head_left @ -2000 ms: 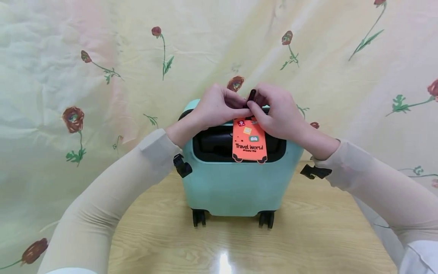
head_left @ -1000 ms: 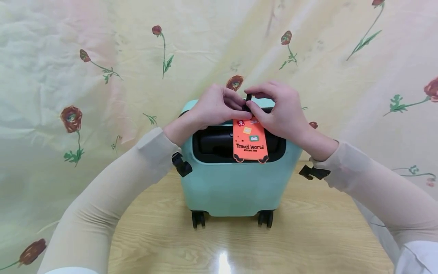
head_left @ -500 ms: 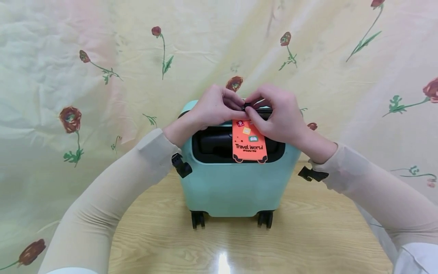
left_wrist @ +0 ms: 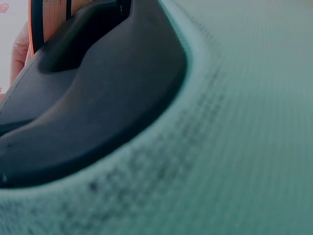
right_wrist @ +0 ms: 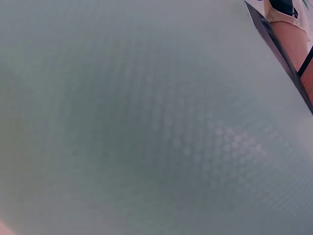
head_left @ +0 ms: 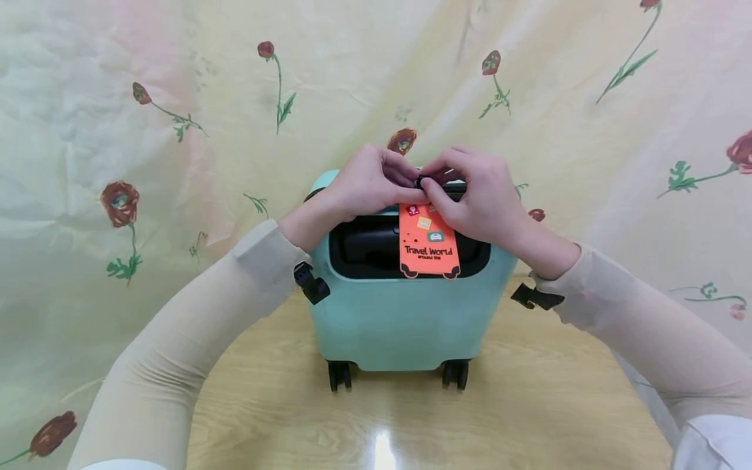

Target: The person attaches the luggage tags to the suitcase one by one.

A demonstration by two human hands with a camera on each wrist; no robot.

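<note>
An orange luggage tag [head_left: 429, 254] printed "Travel World" hangs against the black handle recess of a mint-green suitcase [head_left: 399, 326]. Its black strap [head_left: 419, 182] shows only as a small bit between the fingertips of both hands. My left hand [head_left: 371, 183] pinches the strap just above the tag from the left. From the right, my right hand [head_left: 478, 192] pinches the strap between thumb and index finger. Fingers cover most of the strap, so how it runs is hidden. In the left wrist view, the tag's orange edge [left_wrist: 53, 22] stands beside the black handle trim [left_wrist: 132, 63].
The suitcase stands upright on black wheels [head_left: 455, 375] on a wood-grain table [head_left: 388, 411]. Behind it hangs a pale cloth [head_left: 352, 85] with printed red flowers. Green shell [right_wrist: 122, 122] fills most of the right wrist view.
The strap's black end stuck up above the fingertips earlier; now it is down between them. My right fingers opened around it, then came together lower. My left hand and the suitcase stayed nearly still.
</note>
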